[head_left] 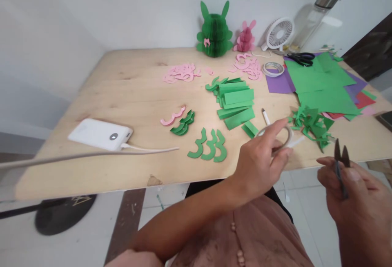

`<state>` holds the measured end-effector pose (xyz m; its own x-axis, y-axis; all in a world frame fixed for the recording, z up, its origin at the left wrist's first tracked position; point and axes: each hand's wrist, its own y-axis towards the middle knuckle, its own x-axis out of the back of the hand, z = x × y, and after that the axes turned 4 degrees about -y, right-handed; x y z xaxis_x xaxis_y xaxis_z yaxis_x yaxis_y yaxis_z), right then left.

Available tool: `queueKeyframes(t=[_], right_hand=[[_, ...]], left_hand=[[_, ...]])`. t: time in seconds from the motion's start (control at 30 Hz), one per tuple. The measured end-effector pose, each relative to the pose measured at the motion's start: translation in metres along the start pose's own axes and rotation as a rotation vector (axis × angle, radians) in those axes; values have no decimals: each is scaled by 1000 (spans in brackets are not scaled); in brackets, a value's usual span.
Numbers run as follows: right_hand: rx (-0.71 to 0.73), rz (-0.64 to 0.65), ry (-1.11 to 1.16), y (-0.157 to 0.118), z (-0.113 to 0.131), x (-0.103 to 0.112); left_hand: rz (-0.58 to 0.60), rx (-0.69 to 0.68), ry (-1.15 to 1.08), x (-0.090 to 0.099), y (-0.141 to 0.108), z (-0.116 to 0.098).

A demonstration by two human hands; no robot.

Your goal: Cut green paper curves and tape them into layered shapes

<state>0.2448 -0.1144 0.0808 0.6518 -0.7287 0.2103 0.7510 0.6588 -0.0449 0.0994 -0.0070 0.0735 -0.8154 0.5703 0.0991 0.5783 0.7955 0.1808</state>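
Observation:
My left hand (pixel 260 161) is closed on a roll of white tape (pixel 287 136) over the front part of the table, with a short strip of tape sticking out to the right. My right hand (pixel 355 189) grips small dark scissors (pixel 340 165), blades up and slightly apart, in front of the table's edge. Green paper scraps (pixel 312 124) lie just beyond the hands. Left of my left hand are wavy green cutouts (pixel 211 146), and folded green strips (pixel 237 99) lie behind it. A white pen (pixel 265 116) points away from the tape roll.
Green and pink paper bunnies (pixel 215 34) stand by the wall beside a small white fan (pixel 279 34) and a bottle (pixel 315 22). Coloured sheets (pixel 321 79) with black scissors (pixel 301 58) lie right. A white power bank (pixel 99 133) with a cable lies left.

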Motion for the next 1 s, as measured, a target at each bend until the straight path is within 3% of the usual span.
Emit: queueKeyframes(t=[0.1,0.23,0.47,0.77,1.0], right_hand=[[-10,-39,24,2,-1,5],[-36,-50,46,3,-4,6],[-24,-71,31,5,-9,7],[13,-65,-10,7,-15,9],[22,-30,-106,6,-19,12]], left_hand=[[20,-154,271,-12,32,12],[64,-199,607,-29,69,33],[138,-302,936,-51,101,53],[127,-387,970,-70,114,49],[137,-244,844,-71,110,56]])
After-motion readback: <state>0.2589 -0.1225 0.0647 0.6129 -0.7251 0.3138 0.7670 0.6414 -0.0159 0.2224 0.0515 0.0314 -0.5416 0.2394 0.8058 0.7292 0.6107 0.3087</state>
